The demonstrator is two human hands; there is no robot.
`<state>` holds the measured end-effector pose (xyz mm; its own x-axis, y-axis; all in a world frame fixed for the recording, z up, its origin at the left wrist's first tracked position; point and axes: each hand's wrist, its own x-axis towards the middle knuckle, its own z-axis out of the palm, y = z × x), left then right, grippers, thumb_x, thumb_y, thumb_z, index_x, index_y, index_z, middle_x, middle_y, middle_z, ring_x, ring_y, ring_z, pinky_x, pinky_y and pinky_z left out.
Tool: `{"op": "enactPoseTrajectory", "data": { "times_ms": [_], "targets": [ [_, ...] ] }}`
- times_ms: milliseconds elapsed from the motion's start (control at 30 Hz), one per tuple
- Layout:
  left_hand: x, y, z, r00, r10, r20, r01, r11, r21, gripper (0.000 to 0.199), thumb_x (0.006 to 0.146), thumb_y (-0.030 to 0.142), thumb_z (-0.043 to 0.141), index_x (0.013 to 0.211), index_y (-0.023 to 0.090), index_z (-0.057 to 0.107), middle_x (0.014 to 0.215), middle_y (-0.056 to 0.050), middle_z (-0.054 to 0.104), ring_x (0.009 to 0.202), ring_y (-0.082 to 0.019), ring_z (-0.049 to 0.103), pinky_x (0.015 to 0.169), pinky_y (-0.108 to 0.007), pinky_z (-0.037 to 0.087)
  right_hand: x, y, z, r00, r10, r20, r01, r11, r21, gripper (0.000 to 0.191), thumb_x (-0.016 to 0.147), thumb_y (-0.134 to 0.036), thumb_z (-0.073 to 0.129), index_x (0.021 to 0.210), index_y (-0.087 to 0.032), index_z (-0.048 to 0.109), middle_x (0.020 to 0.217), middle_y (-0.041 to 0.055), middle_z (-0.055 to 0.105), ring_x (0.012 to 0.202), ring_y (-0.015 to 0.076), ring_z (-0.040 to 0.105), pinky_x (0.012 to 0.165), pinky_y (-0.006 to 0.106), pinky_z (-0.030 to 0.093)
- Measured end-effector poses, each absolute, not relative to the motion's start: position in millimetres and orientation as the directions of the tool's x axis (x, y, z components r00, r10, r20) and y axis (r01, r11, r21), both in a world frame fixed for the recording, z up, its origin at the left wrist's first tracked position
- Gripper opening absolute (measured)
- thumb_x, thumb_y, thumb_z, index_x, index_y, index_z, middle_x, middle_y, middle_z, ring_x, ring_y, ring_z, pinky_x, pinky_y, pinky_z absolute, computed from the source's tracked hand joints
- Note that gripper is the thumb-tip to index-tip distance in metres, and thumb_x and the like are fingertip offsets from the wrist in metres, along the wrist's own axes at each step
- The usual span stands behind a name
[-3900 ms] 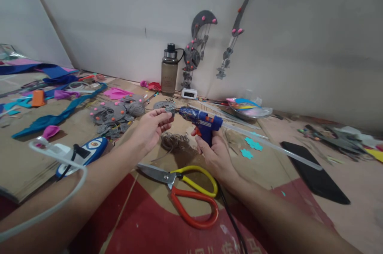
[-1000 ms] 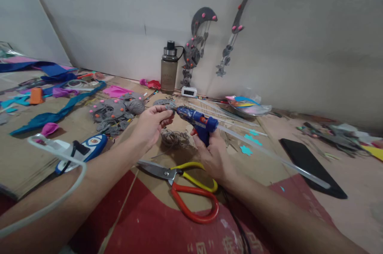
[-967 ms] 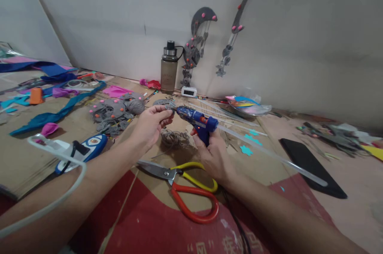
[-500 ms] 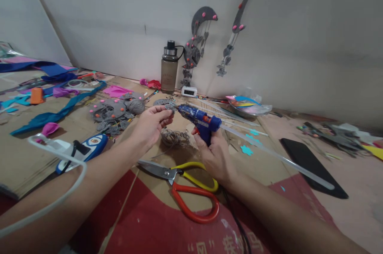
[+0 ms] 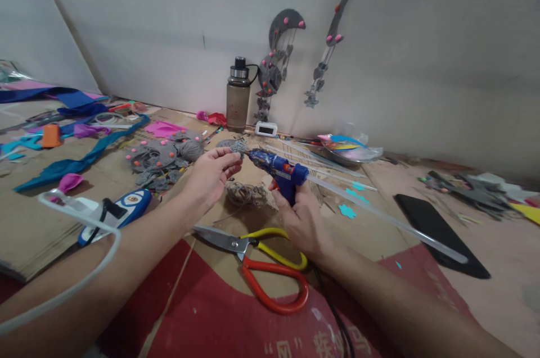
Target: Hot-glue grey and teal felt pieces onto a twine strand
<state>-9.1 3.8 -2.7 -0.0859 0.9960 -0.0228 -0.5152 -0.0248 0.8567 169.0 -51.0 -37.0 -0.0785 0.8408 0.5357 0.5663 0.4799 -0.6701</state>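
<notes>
Cardboard (image 5: 371,229), forearms (image 5: 156,237) converging, glue gun (image 5: 278,164) — in right grip (image 5: 304,217)

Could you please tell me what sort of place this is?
Probably a craft workspace: the right hand holds a blue glue gun, large scissors lie on cardboard, and grey crescent decorations show against the wall.

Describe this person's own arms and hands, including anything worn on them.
The left hand and right hand are gloveless, and no sleeve, watch or ring shows. A white tube curves across the left forearm in view; whether it touches is unclear.
</notes>
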Motion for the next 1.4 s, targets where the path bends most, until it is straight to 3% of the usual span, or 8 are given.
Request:
{"op": "enactPoseTrajectory", "data": {
  "times_ms": [300, 467, 1400],
  "targets": [
    [-6.0, 0.2, -0.5, -0.080, 0.997, -0.006, -0.487, -0.034, 0.873, 0.022, 0.056, 0.008, 0.076, 0.067, 0.013, 0.058, 0.062, 0.001, 0.060, 0.058, -0.008, 0.057, 0.061, -0.022, 0.047, 169.5, -50.7, -37.6, -0.089, 0.850, 0.520, 0.560, 0.474, -0.679, 0.022, 0.090, -0.034, 0.044, 0.103, -0.019, 0.053, 0.102, 0.0102, 0.062, 0.092, 0.0240, 0.057, 0.086, 0.043, 0.045],
    [-7.8, 1.6, -2.5, -0.070, 0.998, -0.001, -0.502, -0.035, 0.864, 0.024, 0.055, 0.009, 0.077, 0.068, 0.013, 0.057, 0.064, 0.002, 0.060, 0.059, -0.009, 0.058, 0.063, -0.022, 0.047, 169.1, -50.6, -38.8, -0.071, 0.865, 0.496, 0.533, 0.453, -0.714, 0.023, 0.089, -0.033, 0.045, 0.105, -0.019, 0.054, 0.098, 0.0086, 0.062, 0.085, 0.0222, 0.058, 0.082, 0.041, 0.047],
    [-7.5, 1.0, -0.7, -0.077, 0.996, -0.042, -0.500, -0.003, 0.866, 0.022, 0.057, 0.008, 0.075, 0.068, 0.013, 0.057, 0.063, 0.000, 0.060, 0.059, -0.009, 0.058, 0.063, -0.023, 0.047, 169.2, -52.1, -34.6, -0.073, 0.848, 0.525, 0.546, 0.474, -0.691, 0.022, 0.089, -0.034, 0.046, 0.104, -0.020, 0.055, 0.098, 0.0095, 0.063, 0.088, 0.0241, 0.059, 0.082, 0.043, 0.048]
  ]
}}
